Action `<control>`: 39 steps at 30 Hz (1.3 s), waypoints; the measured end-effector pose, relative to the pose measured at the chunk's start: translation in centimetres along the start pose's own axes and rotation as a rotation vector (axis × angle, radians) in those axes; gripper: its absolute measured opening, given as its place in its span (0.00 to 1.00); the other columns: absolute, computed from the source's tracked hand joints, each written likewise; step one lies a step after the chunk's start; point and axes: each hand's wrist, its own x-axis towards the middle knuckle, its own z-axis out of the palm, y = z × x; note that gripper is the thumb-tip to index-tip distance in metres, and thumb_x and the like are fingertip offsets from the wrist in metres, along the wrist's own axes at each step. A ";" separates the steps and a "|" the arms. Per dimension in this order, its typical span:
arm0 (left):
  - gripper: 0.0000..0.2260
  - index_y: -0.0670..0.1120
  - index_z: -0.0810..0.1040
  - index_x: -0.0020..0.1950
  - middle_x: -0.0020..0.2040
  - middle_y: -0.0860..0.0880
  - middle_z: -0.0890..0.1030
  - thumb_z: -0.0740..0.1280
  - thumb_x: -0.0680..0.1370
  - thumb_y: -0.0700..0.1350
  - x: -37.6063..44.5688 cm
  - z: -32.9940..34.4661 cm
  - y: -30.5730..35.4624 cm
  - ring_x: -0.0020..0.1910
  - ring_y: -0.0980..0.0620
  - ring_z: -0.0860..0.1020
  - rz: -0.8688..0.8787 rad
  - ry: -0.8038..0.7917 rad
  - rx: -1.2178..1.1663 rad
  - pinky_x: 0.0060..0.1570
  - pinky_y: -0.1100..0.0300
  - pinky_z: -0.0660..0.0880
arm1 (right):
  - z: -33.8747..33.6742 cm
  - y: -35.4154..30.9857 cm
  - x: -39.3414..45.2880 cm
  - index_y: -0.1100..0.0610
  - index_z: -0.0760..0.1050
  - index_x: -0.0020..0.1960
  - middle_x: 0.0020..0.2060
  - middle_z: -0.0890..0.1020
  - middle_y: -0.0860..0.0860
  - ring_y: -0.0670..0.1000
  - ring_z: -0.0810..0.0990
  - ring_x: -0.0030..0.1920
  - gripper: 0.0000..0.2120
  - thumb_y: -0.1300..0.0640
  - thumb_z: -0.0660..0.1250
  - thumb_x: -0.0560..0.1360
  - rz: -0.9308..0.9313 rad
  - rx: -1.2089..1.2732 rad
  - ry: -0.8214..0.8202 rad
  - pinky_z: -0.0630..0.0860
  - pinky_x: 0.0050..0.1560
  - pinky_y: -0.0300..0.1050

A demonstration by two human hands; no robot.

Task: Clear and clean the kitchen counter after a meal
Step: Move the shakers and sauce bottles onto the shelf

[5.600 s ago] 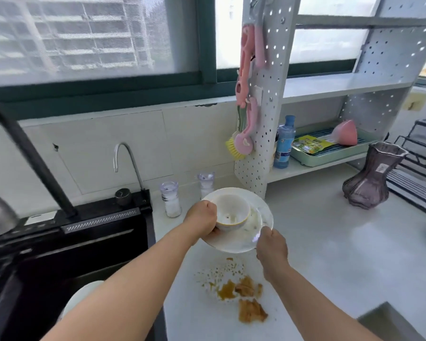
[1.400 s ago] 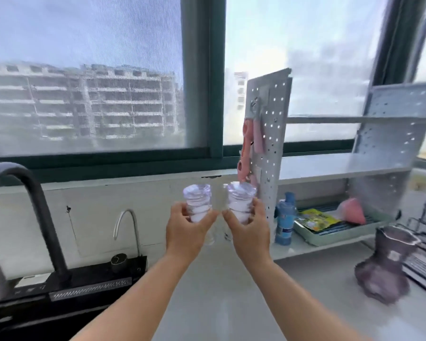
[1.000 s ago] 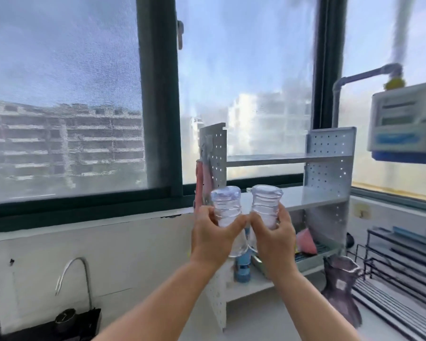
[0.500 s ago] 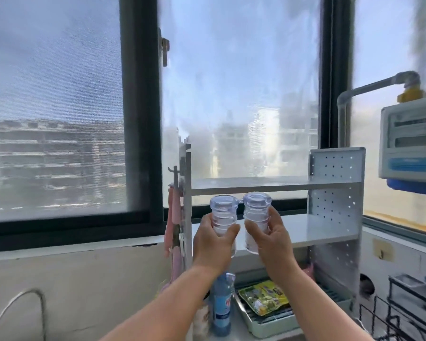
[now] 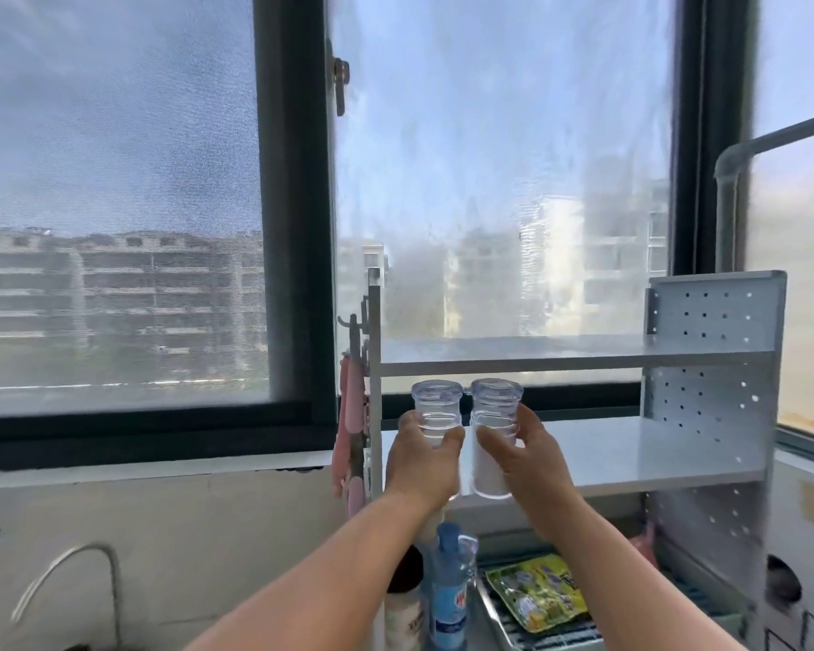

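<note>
labels on bottles and packet too blurred

At the centre of the frame, the left hand (image 5: 421,462) grips one clear jar (image 5: 435,415) and the right hand (image 5: 529,462) grips a second jar (image 5: 492,439) holding white powder, side by side before the middle shelf (image 5: 630,455) of a grey rack (image 5: 715,392). At lower centre stands a blue bottle (image 5: 449,589), with a yellow packet (image 5: 536,592) just to its right.
</note>
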 end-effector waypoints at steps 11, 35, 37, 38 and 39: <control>0.27 0.44 0.57 0.74 0.73 0.45 0.66 0.63 0.79 0.50 3.4 1.0 0.0 0.70 0.44 0.67 -0.068 0.055 0.012 0.63 0.57 0.66 | 1.4 0.4 4.1 0.53 0.55 0.76 0.72 0.67 0.55 0.56 0.68 0.69 0.32 0.53 0.66 0.77 0.117 -0.138 -0.017 0.65 0.65 0.48; 0.04 0.52 0.70 0.50 0.47 0.49 0.76 0.62 0.79 0.43 -8.2 -11.7 -1.7 0.45 0.53 0.75 0.438 0.421 -0.106 0.47 0.64 0.75 | 14.3 -8.8 -10.5 0.55 0.68 0.48 0.36 0.72 0.42 0.34 0.73 0.36 0.03 0.58 0.58 0.80 -0.428 0.005 0.363 0.67 0.37 0.23; 0.04 0.51 0.69 0.50 0.47 0.48 0.77 0.63 0.79 0.44 -9.6 -17.3 -3.1 0.45 0.52 0.76 0.419 0.497 -0.095 0.46 0.65 0.74 | 18.8 -10.7 -13.0 0.54 0.68 0.47 0.35 0.71 0.43 0.33 0.72 0.34 0.05 0.58 0.57 0.81 -0.437 0.050 0.276 0.67 0.34 0.28; 0.04 0.51 0.69 0.50 0.47 0.48 0.77 0.63 0.79 0.44 -10.7 -20.7 -4.3 0.45 0.51 0.76 0.410 0.537 -0.077 0.47 0.64 0.74 | 21.6 -11.6 -14.5 0.55 0.68 0.46 0.34 0.70 0.42 0.32 0.72 0.33 0.05 0.59 0.56 0.81 -0.428 0.083 0.226 0.66 0.34 0.29; 0.03 0.50 0.69 0.51 0.47 0.48 0.77 0.63 0.79 0.44 -11.6 -23.2 -5.1 0.45 0.52 0.76 0.398 0.564 -0.058 0.47 0.64 0.74 | 23.6 -12.2 -15.6 0.55 0.68 0.46 0.34 0.70 0.42 0.31 0.71 0.32 0.05 0.59 0.56 0.81 -0.418 0.113 0.189 0.66 0.34 0.29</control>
